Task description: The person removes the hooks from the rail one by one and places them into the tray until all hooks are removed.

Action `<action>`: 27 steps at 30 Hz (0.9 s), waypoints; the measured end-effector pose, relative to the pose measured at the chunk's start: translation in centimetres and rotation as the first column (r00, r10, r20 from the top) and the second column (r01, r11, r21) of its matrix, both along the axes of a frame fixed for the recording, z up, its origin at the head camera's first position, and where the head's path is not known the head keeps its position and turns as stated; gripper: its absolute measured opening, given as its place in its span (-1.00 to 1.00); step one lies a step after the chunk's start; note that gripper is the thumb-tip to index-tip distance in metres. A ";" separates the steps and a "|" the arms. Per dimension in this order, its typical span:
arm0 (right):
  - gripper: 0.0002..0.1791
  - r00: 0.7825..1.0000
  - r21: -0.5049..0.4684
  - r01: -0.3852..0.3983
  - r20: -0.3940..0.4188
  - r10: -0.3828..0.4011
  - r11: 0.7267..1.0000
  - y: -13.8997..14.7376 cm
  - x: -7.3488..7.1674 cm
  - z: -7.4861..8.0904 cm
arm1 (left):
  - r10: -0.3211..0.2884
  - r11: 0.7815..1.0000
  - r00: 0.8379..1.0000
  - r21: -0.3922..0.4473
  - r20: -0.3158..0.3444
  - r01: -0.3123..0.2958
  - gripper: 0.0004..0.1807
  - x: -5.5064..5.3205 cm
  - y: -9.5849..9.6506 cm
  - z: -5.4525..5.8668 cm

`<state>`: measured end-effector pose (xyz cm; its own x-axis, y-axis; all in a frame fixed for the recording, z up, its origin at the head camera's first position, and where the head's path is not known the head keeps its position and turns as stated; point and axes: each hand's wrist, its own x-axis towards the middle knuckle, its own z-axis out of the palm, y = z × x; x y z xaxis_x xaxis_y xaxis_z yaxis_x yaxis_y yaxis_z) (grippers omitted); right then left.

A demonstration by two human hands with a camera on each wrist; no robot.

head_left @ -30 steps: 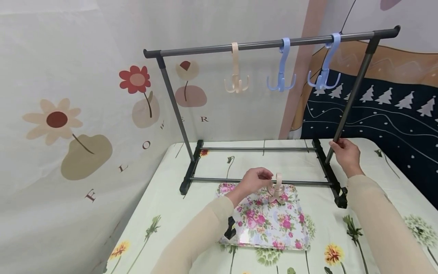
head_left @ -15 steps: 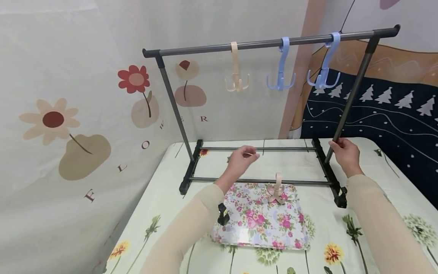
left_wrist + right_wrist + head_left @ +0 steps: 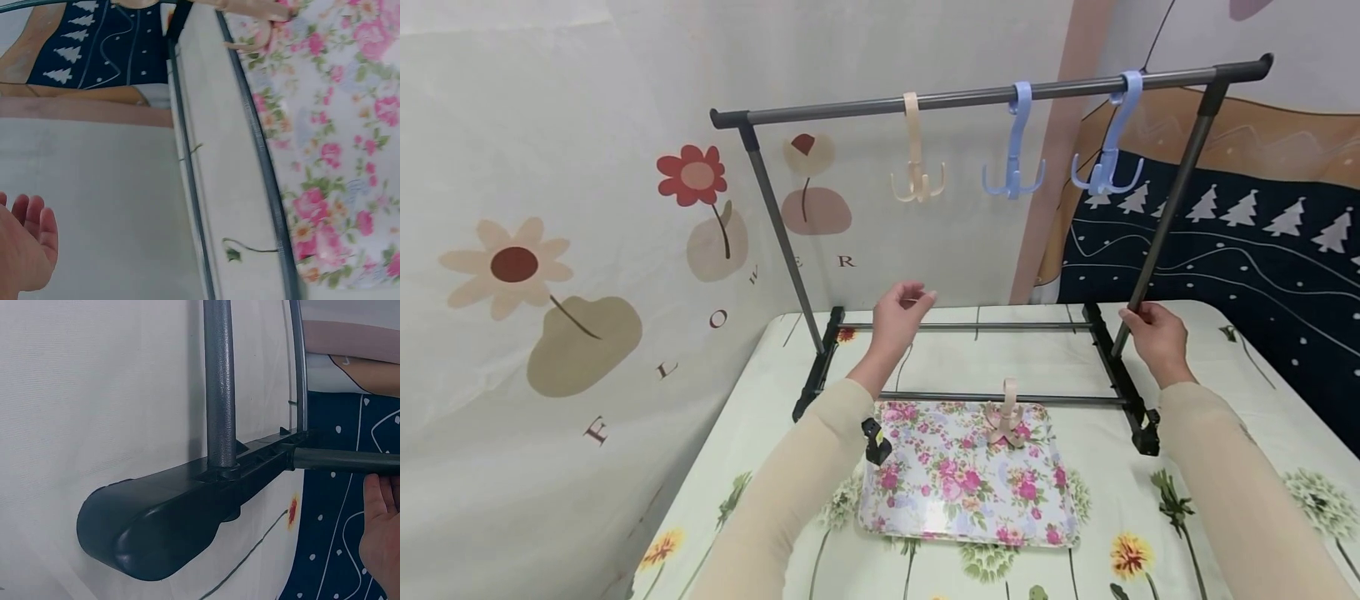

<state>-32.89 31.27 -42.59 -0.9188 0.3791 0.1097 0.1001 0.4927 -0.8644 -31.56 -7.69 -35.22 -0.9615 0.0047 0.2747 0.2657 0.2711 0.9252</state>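
Observation:
My left hand (image 3: 898, 317) is raised above the rack's base bars, fingers loosely bent, nothing in it; the left wrist view shows part of that hand (image 3: 28, 247) at the lower left. My right hand (image 3: 1157, 340) grips the lower part of the dark grey clothes rack's right upright (image 3: 1168, 212). From the top rail (image 3: 850, 107) hang a beige hook hanger (image 3: 915, 158) and two blue hook hangers, one in the middle (image 3: 1015, 150) and one further right (image 3: 1108, 154). Another beige hook hanger (image 3: 1006, 421) lies on a floral tray (image 3: 955, 508).
The rack's left upright (image 3: 782, 233) slants down to a black foot (image 3: 823, 358); the right foot (image 3: 169, 519) fills the right wrist view's middle. The tray lies in front of the base bars. A flower-print cloth (image 3: 1120, 492) covers the table, with patterned curtains behind.
My left hand has moved from beside the beige hook hanger on the tray, up and to the left. That hook hanger stays put. My right hand keeps its grip on the upright.

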 end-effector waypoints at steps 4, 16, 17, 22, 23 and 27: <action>-0.39 1.000 -0.002 0.002 0.004 -0.002 1.000 0.0 0.0 0.0 | 0.068 0.997 0.997 0.024 -0.039 -0.067 -0.59 -0.6 -0.4 1.4; -0.42 1.000 0.001 0.005 -0.011 -0.005 1.000 -0.3 0.2 0.1 | 0.235 0.970 0.966 0.093 -0.105 -0.226 -0.56 -1.3 -0.9 5.3; -0.42 1.000 0.000 0.005 -0.011 -0.005 1.000 -0.3 0.2 0.1 | 0.239 0.969 0.964 0.093 -0.115 -0.230 -0.56 -1.4 -0.9 5.7; -0.40 1.000 0.007 0.002 -0.007 -0.002 1.000 -0.2 0.2 0.1 | 0.253 0.965 0.955 0.111 -0.158 -0.238 -0.56 -1.6 -0.8 7.5; -0.39 1.000 0.009 0.001 -0.004 -0.001 1.000 -0.2 0.1 0.1 | 0.258 0.964 0.952 0.113 -0.164 -0.242 -0.57 -1.6 -0.8 7.9; -0.38 1.000 0.008 0.000 0.003 0.000 1.000 -0.1 0.1 0.0 | 0.289 0.955 0.937 0.127 -0.194 -0.268 -0.58 -1.7 -0.7 9.5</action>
